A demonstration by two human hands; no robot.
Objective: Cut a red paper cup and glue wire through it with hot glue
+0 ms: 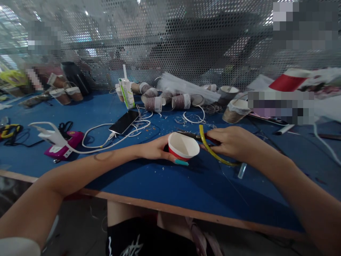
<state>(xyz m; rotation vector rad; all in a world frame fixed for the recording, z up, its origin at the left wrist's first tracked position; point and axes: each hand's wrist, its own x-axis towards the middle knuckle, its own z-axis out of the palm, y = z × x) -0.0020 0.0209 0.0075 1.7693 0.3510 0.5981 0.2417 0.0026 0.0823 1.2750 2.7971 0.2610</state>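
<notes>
My left hand [160,148] is wrapped around a paper cup [183,146], white inside and red outside. Its mouth is squeezed into an oval and tips toward me. Close on the cup's right, my right hand [225,142] is closed around a pair of scissors [209,144] with a large curved yellow handle. The dark blades point left, behind the cup's rim; whether they touch the cup is hidden. A short clear stick [242,170], like a glue stick, lies under my right wrist.
A phone [124,122] on a white cable and a purple power strip [64,145] lie left. Behind stand a drink carton [127,93] and several twine-wrapped cups [154,104]. A perforated metal screen [149,39] closes the back. The table's wooden edge [149,203] runs in front of me.
</notes>
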